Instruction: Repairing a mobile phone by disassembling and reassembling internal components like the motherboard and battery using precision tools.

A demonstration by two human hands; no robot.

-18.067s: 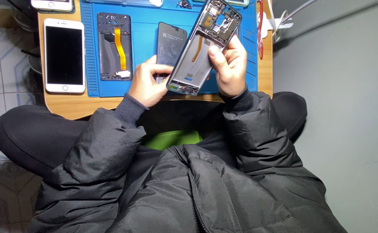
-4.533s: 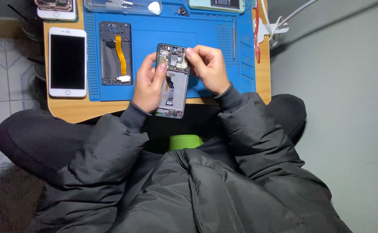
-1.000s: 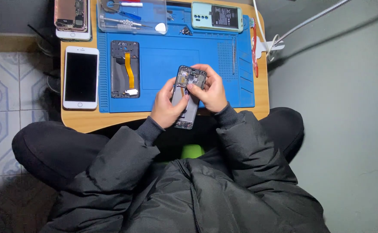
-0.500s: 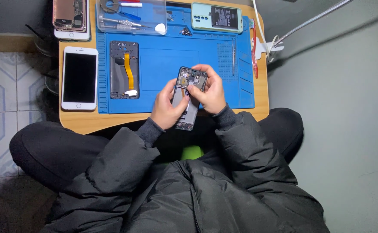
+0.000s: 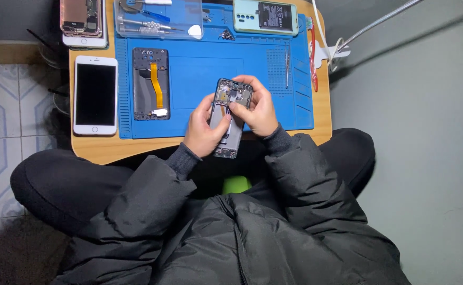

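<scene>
Opened phone held in both hands above the near edge of the blue mat.

The left hand (image 5: 202, 132) cradles the lower body of the opened phone (image 5: 230, 117), fingers closed around its left edge; the right hand (image 5: 258, 108) grips the top right corner, thumb pressed on the exposed circuit area. The phone is a slim rectangular frame with its back cover off, showing metal shields and small components. Beneath both hands lies a blue ridged rubber mat (image 5: 199, 74) on a wooden worktop (image 5: 96, 149). Left of the left hand lies a dark phone frame with an orange flex ribbon (image 5: 150, 84), and further left a white phone (image 5: 95, 95) with a glossy black screen. Beyond the right hand sits a mint-green cased phone (image 5: 265, 17).
</scene>
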